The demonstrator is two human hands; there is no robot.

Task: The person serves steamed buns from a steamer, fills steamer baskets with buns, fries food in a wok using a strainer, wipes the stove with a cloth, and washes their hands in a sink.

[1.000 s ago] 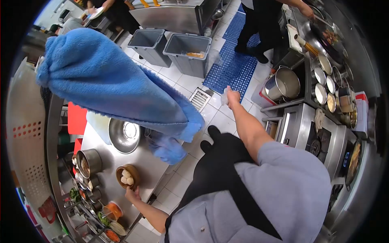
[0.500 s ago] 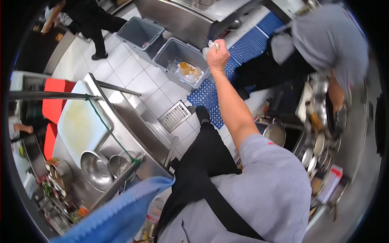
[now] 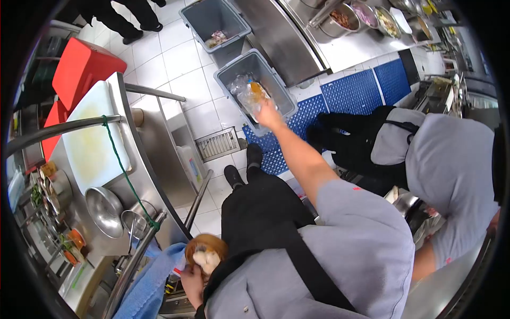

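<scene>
Low in the near grey bin (image 3: 291, 106), my right hand (image 3: 269, 115) is closed at the edge of a crumpled clear plastic bag (image 3: 244, 91). The fingertips are partly hidden against it. An orange-yellow stained wrapper lies beside the bag inside the bin. At the lower left, my left hand (image 3: 192, 283) grips the rim of a round brown bowl (image 3: 213, 242) holding whitish lumps (image 3: 206, 259), whose kind I cannot tell. A blue towel (image 3: 151, 282) hangs just left of that hand.
A second grey bin (image 3: 212, 18) stands behind. To the left, a steel table carries a white cutting board (image 3: 95, 141) and a metal bowl (image 3: 103, 211); a rail (image 3: 64, 133) runs above it. A co-worker (image 3: 446, 159) bends over at right, on blue mats (image 3: 350, 95).
My right hand has gone down and left into the bin with the clear plastic. My left hand and the brown bowl have come into view. The view has shifted, and my feet now stand together.
</scene>
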